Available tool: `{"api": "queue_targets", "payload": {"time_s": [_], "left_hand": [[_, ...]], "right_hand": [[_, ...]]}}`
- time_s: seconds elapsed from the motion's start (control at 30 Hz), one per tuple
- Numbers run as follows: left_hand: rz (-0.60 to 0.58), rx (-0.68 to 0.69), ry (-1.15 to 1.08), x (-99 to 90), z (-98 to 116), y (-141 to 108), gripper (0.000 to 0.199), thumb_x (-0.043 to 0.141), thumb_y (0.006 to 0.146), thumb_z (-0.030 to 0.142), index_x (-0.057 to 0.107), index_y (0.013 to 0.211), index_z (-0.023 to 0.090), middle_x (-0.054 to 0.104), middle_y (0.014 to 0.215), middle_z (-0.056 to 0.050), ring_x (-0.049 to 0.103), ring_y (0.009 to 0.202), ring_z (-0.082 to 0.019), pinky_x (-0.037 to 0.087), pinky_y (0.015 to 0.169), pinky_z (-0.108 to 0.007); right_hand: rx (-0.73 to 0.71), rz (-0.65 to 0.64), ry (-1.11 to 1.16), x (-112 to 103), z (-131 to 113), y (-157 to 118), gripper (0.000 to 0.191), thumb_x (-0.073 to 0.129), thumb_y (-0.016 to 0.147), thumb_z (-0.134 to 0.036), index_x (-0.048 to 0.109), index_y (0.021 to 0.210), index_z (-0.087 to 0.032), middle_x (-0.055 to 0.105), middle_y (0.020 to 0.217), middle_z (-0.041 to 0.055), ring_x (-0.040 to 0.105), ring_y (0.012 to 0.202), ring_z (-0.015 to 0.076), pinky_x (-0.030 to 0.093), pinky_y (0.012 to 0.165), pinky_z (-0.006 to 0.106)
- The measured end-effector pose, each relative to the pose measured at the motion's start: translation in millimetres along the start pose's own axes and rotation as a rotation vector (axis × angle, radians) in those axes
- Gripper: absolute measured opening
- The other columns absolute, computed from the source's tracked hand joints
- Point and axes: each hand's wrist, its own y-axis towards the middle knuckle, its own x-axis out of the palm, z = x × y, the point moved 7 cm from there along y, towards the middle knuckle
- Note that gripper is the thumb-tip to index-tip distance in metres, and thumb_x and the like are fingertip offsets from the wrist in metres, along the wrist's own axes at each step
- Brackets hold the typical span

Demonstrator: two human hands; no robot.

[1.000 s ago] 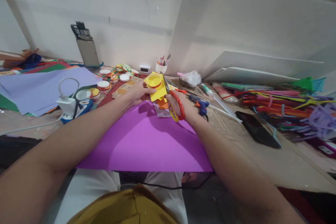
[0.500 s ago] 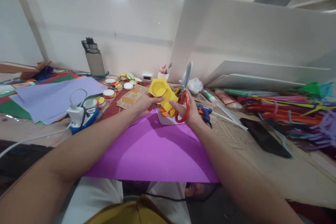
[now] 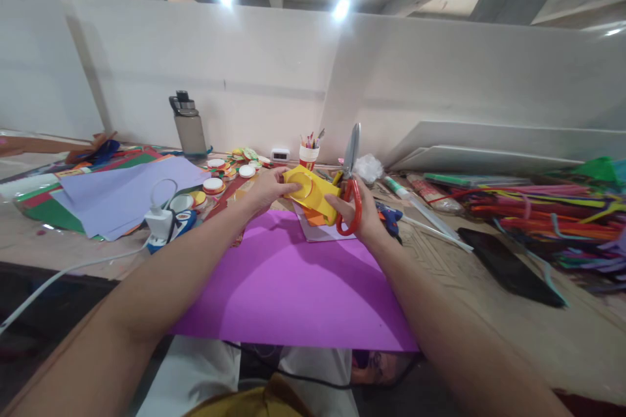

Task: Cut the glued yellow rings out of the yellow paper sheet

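My left hand pinches the left end of a yellow sheet, its thumb over a round yellow piece on the sheet. My right hand holds red-handled scissors, blades pointing up, and its fingers also touch the sheet's right end. Whether the blades are parted is hard to make out. Below both hands lies a large purple sheet, with a white sheet and orange pieces at its far edge.
Round lids, lilac paper, a power strip and a bottle are on the left. A pen cup stands behind. To the right are a glue gun, a black phone and coloured strips.
The camera view has tilted up slightly. The yellow sheet is now turned flatter, and my left thumb has moved onto the round piece. My right hand still holds the scissors.
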Motion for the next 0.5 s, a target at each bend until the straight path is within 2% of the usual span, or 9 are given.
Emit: {"api": "queue_targets", "payload": {"time_s": [0.1, 0.17, 0.33, 0.4, 0.5], "left_hand": [[0.101, -0.033, -0.076, -6.3, -3.8, 0.9, 0.045, 0.087, 0.056, 0.022, 0.068, 0.096, 0.013, 0.073, 0.090, -0.007, 0.068, 0.073, -0.016, 0.052, 0.062, -0.025], [0.196, -0.045, -0.152, -12.8, -5.2, 0.8, 0.040, 0.085, 0.057, 0.021, 0.067, 0.093, 0.015, 0.072, 0.088, -0.005, 0.066, 0.070, -0.013, 0.050, 0.057, -0.022], [0.456, -0.052, -0.290, -33.6, -4.6, -2.0, 0.032, 0.078, 0.061, 0.016, 0.063, 0.089, 0.020, 0.070, 0.086, 0.001, 0.064, 0.068, -0.010, 0.048, 0.054, -0.018], [0.500, -0.011, -0.303, -38.6, -0.1, -2.4, 0.033, 0.079, 0.061, 0.016, 0.062, 0.089, 0.021, 0.070, 0.086, 0.002, 0.064, 0.070, -0.010, 0.049, 0.055, -0.018], [0.460, 0.043, -0.278, -35.9, 6.6, -1.8, 0.035, 0.081, 0.059, 0.018, 0.062, 0.088, 0.020, 0.068, 0.084, 0.002, 0.064, 0.070, -0.010, 0.049, 0.057, -0.019]], "right_hand": [[0.003, 0.105, 0.066, -5.9, -1.8, 4.0, 0.040, 0.070, 0.077, -0.042, 0.053, 0.109, -0.025, 0.060, 0.091, 0.0034, 0.063, 0.079, 0.0207, 0.055, 0.076, 0.040], [0.029, 0.147, 0.107, -9.4, 1.9, 6.6, 0.042, 0.068, 0.078, -0.041, 0.051, 0.113, -0.026, 0.059, 0.088, 0.0019, 0.065, 0.078, 0.0204, 0.056, 0.078, 0.042], [0.042, 0.101, 0.079, -11.2, 5.6, 6.4, 0.058, 0.073, 0.073, -0.037, 0.048, 0.125, -0.029, 0.062, 0.100, 0.0033, 0.065, 0.100, 0.0250, 0.053, 0.089, 0.044], [0.070, 0.078, 0.071, -9.0, 3.9, 3.5, 0.056, 0.072, 0.074, -0.040, 0.049, 0.124, -0.028, 0.063, 0.099, 0.0033, 0.065, 0.097, 0.0240, 0.054, 0.085, 0.041], [0.071, 0.107, 0.091, -7.4, -4.3, 0.0, 0.049, 0.070, 0.079, -0.045, 0.050, 0.119, -0.026, 0.062, 0.094, 0.0023, 0.065, 0.086, 0.0200, 0.054, 0.078, 0.037]]}}
